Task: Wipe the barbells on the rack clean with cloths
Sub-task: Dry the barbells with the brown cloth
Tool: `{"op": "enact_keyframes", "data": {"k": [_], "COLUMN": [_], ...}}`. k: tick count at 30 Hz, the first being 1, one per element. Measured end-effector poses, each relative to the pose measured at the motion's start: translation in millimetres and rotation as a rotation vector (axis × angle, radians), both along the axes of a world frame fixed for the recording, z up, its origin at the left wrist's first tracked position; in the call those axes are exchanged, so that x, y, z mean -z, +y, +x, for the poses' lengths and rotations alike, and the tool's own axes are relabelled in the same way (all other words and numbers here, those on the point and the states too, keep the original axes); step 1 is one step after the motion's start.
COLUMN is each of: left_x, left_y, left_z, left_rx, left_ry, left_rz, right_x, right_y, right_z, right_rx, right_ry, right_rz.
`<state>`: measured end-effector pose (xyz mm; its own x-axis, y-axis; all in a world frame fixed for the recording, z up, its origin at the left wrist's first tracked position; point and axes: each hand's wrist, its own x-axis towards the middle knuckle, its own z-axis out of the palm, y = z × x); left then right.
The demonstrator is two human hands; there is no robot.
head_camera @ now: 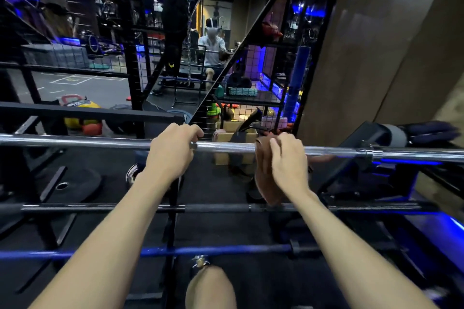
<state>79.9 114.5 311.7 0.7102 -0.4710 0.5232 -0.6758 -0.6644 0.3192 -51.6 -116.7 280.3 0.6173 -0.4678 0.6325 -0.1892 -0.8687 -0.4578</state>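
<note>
A chrome barbell lies level across the top of the rack. My left hand grips its shaft near the middle, fingers curled over the top. Just to the right, my right hand holds a brown cloth wrapped against the same shaft, and the cloth hangs down below the bar. Lower on the rack lie a black barbell and, nearer me, a blue-lit barbell.
A mirror behind the rack shows a person's reflection. A black rack crossbeam runs above the chrome bar at left. Weight plates lie on the floor under the rack. A brown wall stands at right. My knee shows below.
</note>
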Motion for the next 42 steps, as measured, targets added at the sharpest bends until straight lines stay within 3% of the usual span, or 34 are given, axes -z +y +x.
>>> {"op": "enact_keyframes", "data": {"k": [3, 6, 9, 12, 16, 19, 22, 24, 26, 32, 35, 39, 42], "left_x": [-0.9, -0.9, -0.3, 15.8, 84.5, 140.4, 174.2, 188.7, 198.1, 223.3, 226.1, 204.8, 193.0], "left_y": [4.4, 6.8, 3.0, -13.9, -37.5, -35.7, -28.5, -25.8, -23.2, -14.7, -19.8, -14.9, -4.4], "left_z": [-0.6, 0.0, -5.8, -34.2, -65.2, -56.7, -39.3, -27.5, -15.2, 9.6, 9.6, 6.8, 3.7], "left_rx": [0.004, -0.004, -0.024, 0.18, 0.43, 0.38, 0.288, 0.224, 0.136, -0.047, -0.065, -0.03, 0.011], "left_ry": [-0.014, -0.039, -0.241, -0.386, -0.182, 0.046, 0.129, 0.093, 0.051, 0.089, 0.189, 0.468, 0.567], "left_rz": [0.031, 0.064, 0.178, 0.205, 0.242, 0.282, 0.304, 0.274, 0.237, 0.317, 0.282, 0.043, -0.151], "right_x": [-0.4, 18.0, 49.4, 76.1, 91.7, 84.1, 68.4, 68.0, 84.0, 180.5, 203.2, 208.5, 206.4], "right_y": [2.2, -23.7, -41.7, -49.5, -71.4, -95.8, -112.6, -123.4, -130.6, -139.1, -85.8, 45.0, 85.6], "right_z": [-12.2, -38.9, -74.8, -102.6, -111.9, -106.4, -91.1, -72.0, -51.9, -31.5, -7.6, 61.7, 101.0], "right_rx": [-0.076, -0.084, -0.078, 0.017, 0.114, 0.058, -0.071, -0.19, -0.163, 0.019, 0.023, -0.228, -0.413], "right_ry": [0.007, 0.092, 0.143, 0.224, 0.179, -0.08, -0.343, -0.365, -0.226, 0.66, 0.587, 0.523, 0.456], "right_rz": [0.042, 0.254, 0.708, 1.202, 1.391, 1.429, 1.455, 1.378, 1.165, 0.256, -0.081, -0.02, -0.209]}}
